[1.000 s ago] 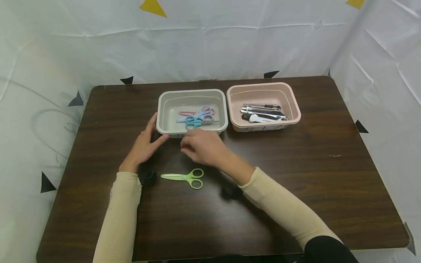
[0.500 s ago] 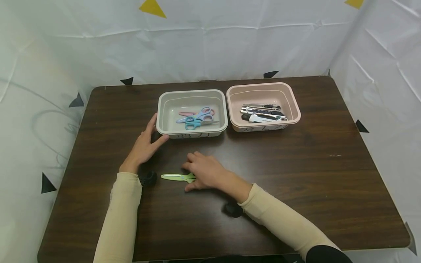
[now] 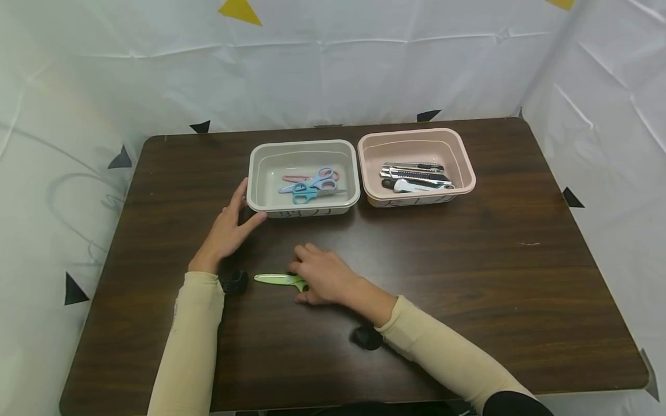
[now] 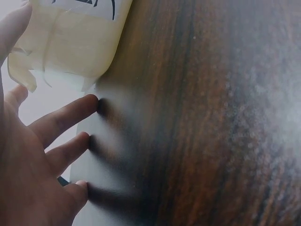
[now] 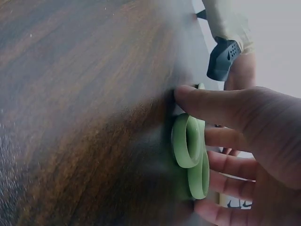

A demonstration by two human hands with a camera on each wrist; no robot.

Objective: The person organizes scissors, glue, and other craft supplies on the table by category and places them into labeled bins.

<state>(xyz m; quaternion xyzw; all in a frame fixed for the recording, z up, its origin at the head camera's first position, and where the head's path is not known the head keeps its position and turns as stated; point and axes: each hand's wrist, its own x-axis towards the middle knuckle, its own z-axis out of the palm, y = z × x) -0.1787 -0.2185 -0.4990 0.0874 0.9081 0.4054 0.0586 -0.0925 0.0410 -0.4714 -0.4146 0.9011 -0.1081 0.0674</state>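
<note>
Green scissors (image 3: pixel 280 279) lie on the dark wooden table, blades to the left. My right hand (image 3: pixel 324 276) is over their handles, hiding most of them in the head view. From the right wrist, the two green handle loops (image 5: pixel 187 141) sit between my thumb and curled fingers, still down at the tabletop. My left hand (image 3: pixel 222 236) has its fingers spread at the near left corner of a grey-white bin (image 3: pixel 260 199), the thumb at its rim. Inside that bin lie blue scissors (image 3: pixel 306 194), lilac scissors (image 3: pixel 324 175) and a pink-handled pair (image 3: pixel 296 178).
To the right of the grey-white bin stands a pink bin (image 3: pixel 374 151) with several utility knives (image 3: pixel 416 174) in it. Both bins have marked labels on their front walls. White sheeting (image 3: pixel 333 75) surrounds the table (image 3: pixel 494 277) at the back and sides.
My right hand has come from the grey-white bin's front edge toward me, down over the green scissors' handles, and its thumb has drawn in slightly. The left hand has stayed put.
</note>
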